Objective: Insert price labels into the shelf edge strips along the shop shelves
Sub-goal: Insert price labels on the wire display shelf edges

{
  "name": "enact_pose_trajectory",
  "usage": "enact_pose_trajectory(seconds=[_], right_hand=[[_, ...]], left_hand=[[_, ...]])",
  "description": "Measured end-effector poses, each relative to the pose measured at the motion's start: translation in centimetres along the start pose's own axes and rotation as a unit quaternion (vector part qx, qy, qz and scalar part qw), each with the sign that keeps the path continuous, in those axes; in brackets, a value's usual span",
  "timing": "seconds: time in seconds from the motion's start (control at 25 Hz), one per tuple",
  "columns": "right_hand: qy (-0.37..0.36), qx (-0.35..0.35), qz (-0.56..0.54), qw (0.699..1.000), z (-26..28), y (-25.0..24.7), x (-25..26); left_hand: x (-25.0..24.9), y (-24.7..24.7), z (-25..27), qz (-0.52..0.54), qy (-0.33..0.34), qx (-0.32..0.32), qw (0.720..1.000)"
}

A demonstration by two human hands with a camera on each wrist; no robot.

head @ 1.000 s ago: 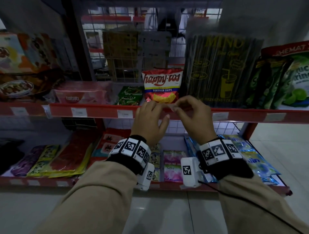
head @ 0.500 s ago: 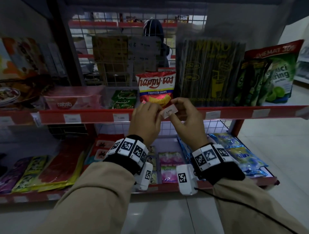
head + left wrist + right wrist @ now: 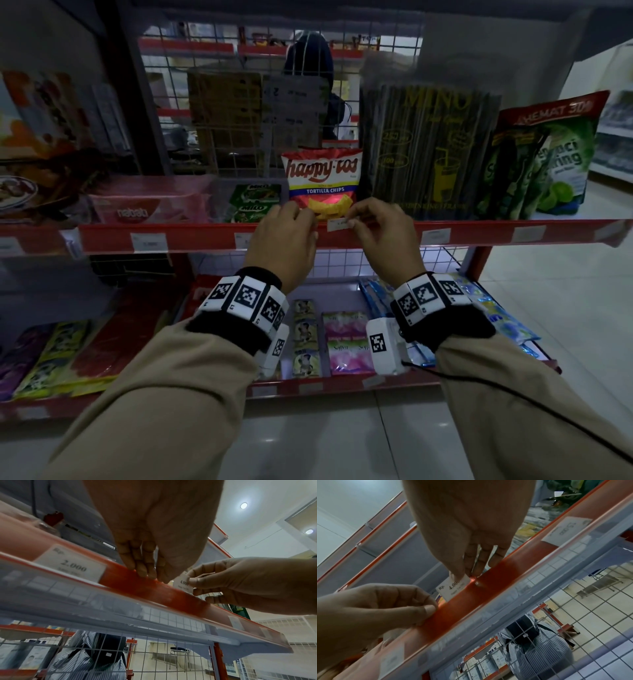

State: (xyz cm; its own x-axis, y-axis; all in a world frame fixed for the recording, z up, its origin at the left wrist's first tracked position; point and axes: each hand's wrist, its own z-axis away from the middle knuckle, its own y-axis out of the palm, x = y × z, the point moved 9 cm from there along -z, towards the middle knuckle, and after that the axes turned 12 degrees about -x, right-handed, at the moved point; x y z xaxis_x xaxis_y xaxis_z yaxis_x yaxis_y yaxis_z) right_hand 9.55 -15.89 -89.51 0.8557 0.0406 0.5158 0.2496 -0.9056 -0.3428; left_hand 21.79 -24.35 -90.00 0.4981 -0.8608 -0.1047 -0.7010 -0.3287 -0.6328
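Pinching small white paper price label point(image 3: 453, 588) in right hand point(image 3: 382, 236) at red plastic shelf edge strip point(image 3: 154, 589); left hand point(image 3: 286, 240) fingertips pressed flat just beside, bare strip between neighbouring labels.

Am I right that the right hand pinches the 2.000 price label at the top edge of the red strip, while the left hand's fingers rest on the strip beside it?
Not quite: the price label pinched by the right hand reads 4.000, as the right wrist view shows. The 2.000 label already sits in the strip, left of the left hand, whose fingers do rest there.
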Motion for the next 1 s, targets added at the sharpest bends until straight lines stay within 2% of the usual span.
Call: enact_pose_trajectory(seconds=[0.24,0.56,0.72,1.0], right_hand=[[-0.035,-0.032,-0.016,0.999,0.0,0.5,0.5],[-0.053,0.068,0.021,0.996,0.6,1.3,0.8],[-0.090,0.109,0.115,0.983,0.5,1.8,0.9],[-0.090,0.132,0.159,0.974,0.6,2.1,0.8]], left_hand=[[0.1,-0.1,0.7,0.046,-0.004,-0.024,0.999],[0.1,0.5,0.9,0.017,0.006,-0.047,0.999],[0.0,0.7,1.0,-0.010,0.021,-0.049,0.999],[0.1,0.8,1.2,-0.002,0.017,-0.052,0.999]])
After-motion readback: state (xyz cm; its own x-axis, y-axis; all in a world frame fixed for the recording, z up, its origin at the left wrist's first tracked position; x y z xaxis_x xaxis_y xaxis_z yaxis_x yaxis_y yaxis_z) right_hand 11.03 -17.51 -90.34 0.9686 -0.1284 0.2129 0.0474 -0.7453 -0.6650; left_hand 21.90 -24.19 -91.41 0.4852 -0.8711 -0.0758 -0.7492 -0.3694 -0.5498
